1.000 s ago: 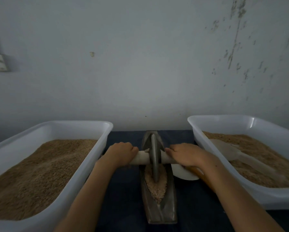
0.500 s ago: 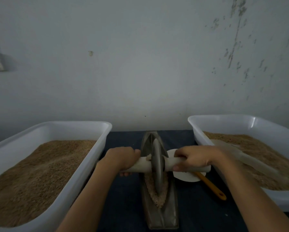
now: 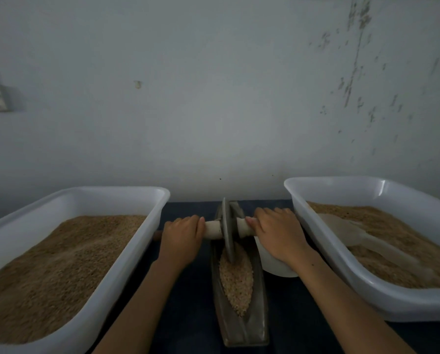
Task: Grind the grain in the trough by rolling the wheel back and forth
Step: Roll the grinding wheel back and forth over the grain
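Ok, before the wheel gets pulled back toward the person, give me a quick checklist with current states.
1. Left hand on the axle handle: ok.
2. Right hand on the axle handle: ok.
3. Wheel seated in the trough: ok.
4. Grain lies in the return path: ok.
5. Tubs clear of the arms: ok.
6. Trough fixed to the table: cannot tell.

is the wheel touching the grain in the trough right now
Touching. The head view shows the wheel with its lower edge sunk into the far end of the grain in the trough.
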